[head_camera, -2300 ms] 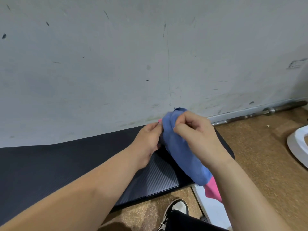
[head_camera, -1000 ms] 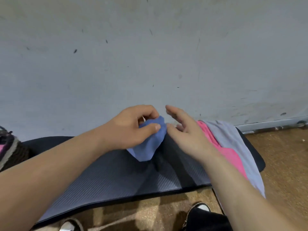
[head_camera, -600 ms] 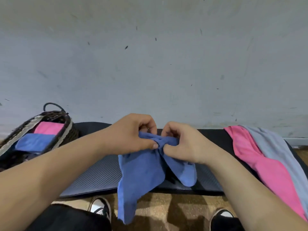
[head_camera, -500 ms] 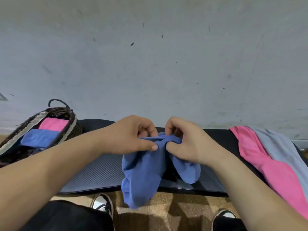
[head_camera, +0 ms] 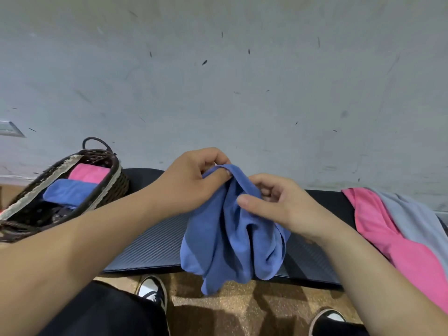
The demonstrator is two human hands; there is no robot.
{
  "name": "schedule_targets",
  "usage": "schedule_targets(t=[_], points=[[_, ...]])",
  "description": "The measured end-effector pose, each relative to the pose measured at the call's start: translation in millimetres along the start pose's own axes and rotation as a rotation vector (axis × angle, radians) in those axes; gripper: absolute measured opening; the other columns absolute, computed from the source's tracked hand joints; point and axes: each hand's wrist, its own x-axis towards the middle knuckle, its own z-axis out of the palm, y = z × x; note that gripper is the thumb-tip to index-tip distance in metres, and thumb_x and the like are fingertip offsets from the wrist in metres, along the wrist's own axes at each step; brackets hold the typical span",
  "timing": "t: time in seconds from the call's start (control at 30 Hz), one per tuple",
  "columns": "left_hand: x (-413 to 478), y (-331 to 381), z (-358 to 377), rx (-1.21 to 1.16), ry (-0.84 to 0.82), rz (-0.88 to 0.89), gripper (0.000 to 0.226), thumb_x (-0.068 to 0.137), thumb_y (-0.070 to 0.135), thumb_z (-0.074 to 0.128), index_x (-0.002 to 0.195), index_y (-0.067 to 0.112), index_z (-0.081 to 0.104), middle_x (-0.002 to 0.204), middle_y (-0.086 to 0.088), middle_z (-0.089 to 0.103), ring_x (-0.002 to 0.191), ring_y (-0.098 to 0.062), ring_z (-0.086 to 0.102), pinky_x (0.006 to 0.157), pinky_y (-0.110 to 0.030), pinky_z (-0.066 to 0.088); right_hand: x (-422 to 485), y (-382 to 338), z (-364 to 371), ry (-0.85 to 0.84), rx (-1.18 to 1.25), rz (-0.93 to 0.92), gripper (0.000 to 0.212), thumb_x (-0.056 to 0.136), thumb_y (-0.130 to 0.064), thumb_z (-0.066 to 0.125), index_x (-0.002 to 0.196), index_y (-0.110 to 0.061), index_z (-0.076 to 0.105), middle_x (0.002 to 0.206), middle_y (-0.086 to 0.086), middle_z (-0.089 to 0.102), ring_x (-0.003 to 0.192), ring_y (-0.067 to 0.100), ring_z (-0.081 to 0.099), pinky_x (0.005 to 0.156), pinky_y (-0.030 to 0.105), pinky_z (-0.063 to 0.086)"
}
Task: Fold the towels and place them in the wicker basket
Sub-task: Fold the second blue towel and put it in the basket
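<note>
A crumpled blue towel (head_camera: 225,241) hangs in front of me over the black mat (head_camera: 155,246). My left hand (head_camera: 191,183) pinches its top edge between thumb and fingers. My right hand (head_camera: 274,202) touches the cloth just to the right, thumb pressed on a fold, fingers loosely curled. At the left stands the dark wicker basket (head_camera: 114,180) with a folded pink towel (head_camera: 88,173) and a folded blue towel (head_camera: 70,194) inside. A pink towel (head_camera: 378,226) and a grey towel (head_camera: 412,217) lie unfolded on the mat's right end.
A grey scuffed wall (head_camera: 218,81) rises right behind the mat. Brown cork-like floor (head_camera: 242,309) lies below, with my two black-and-white shoes (head_camera: 152,289) and dark trousers at the bottom edge.
The view swung left from the right end of the mat, bringing the basket into sight. The blue towel was lifted and let hang; my right hand has loosened and shifted lower on it.
</note>
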Motion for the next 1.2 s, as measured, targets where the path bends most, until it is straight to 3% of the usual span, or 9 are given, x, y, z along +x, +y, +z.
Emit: schedule_targets(t=[0.07,0.2,0.37,0.57,0.73,0.83,0.93,1.07,1.2], points=[[0.0,-1.4,2.4,0.089,0.084,0.024,0.035,0.095,0.033,0.066,0.066,0.016,0.055,0.057,0.008,0.053,0.054,-0.008,0.046,0.052,-0.020,0.039,-1.4,4.7,4.1,0.182,-0.228,-0.079,0.009,0.101,-0.028,0.063,0.100,-0.021,0.070,0.093,0.006,0.072,0.089,0.029,0.069,0.086,0.052,0.057],[-6.9,-15.6,-0.2,0.291,0.015,0.075,0.052,0.086,0.050,0.073,0.059,0.014,0.048,0.049,0.010,0.040,0.049,-0.008,0.036,0.049,-0.022,0.031,-13.3,4.9,1.0,0.402,-0.455,-0.187,0.010,0.103,-0.025,0.056,0.107,-0.032,0.062,0.095,-0.012,0.068,0.083,0.006,0.064,0.074,0.023,0.050],[-26.6,-41.7,-18.0,0.613,-0.313,0.066,0.035,0.084,0.052,0.072,0.071,0.021,0.060,0.065,0.003,0.061,0.060,-0.012,0.056,0.059,-0.035,0.047,-34.3,0.3,-22.0,0.554,-0.635,-0.200,0.007,0.100,-0.030,0.057,0.097,-0.029,0.064,0.079,-0.009,0.069,0.080,0.016,0.065,0.073,0.044,0.054],[-40.3,-43.1,-34.4,0.235,-0.184,-0.097,0.027,0.091,0.034,0.076,0.073,0.015,0.069,0.062,0.002,0.059,0.059,-0.007,0.050,0.059,-0.030,0.041,-57.2,-1.2,-35.5,0.750,-0.571,-0.095,0.017,0.097,-0.042,0.059,0.088,-0.029,0.065,0.072,-0.006,0.068,0.075,0.015,0.064,0.072,0.043,0.054],[-47.3,-49.4,-39.8,0.008,0.008,-0.234,0.026,0.093,0.035,0.073,0.085,0.010,0.075,0.087,-0.019,0.072,0.072,-0.012,0.058,0.071,-0.031,0.044,-57.0,0.3,-35.1,0.595,-0.933,0.148,0.040,0.095,-0.056,0.054,0.073,-0.024,0.059,0.061,-0.004,0.058,0.069,0.023,0.059,0.058,0.036,0.047],[-49.9,-54.7,-47.5,-0.089,-0.015,-0.328,0.025,0.091,0.032,0.075,0.083,0.009,0.074,0.083,-0.016,0.074,0.072,-0.014,0.062,0.070,-0.031,0.046,-46.5,-1.3,-28.7,0.509,-1.038,0.328,0.050,0.093,-0.061,0.055,0.063,-0.021,0.055,0.058,-0.003,0.056,0.068,0.026,0.058,0.053,0.032,0.036],[-41.5,-73.9,-53.8,-0.117,-0.037,-0.457,0.026,0.089,0.029,0.077,0.087,0.004,0.071,0.077,-0.014,0.070,0.071,-0.017,0.062,0.068,-0.032,0.046,-19.3,8.3,-20.0,0.574,-1.126,0.331,0.049,0.095,-0.061,0.053,0.072,-0.020,0.063,0.066,-0.001,0.062,0.075,0.031,0.062,0.056,0.032,0.040],[-13.4,-114.1,-51.2,-0.029,0.067,-0.539,0.023,0.086,0.026,0.076,0.081,0.005,0.070,0.071,-0.004,0.068,0.066,-0.015,0.059,0.062,-0.031,0.046,24.9,40.1,-18.6,0.601,-1.083,0.334,0.052,0.097,-0.061,0.051,0.072,-0.016,0.059,0.064,-0.003,0.059,0.068,0.029,0.055,0.051,0.030,0.034],[27.3,-168.0,-32.9,0.032,0.122,-0.585,0.016,0.089,0.021,0.070,0.081,0.007,0.072,0.076,-0.004,0.070,0.071,-0.018,0.060,0.061,-0.027,0.047,73.3,87.7,-22.1,0.527,-1.048,0.435,0.050,0.098,-0.062,0.049,0.075,-0.019,0.061,0.071,-0.002,0.062,0.075,0.030,0.061,0.058,0.032,0.042]])
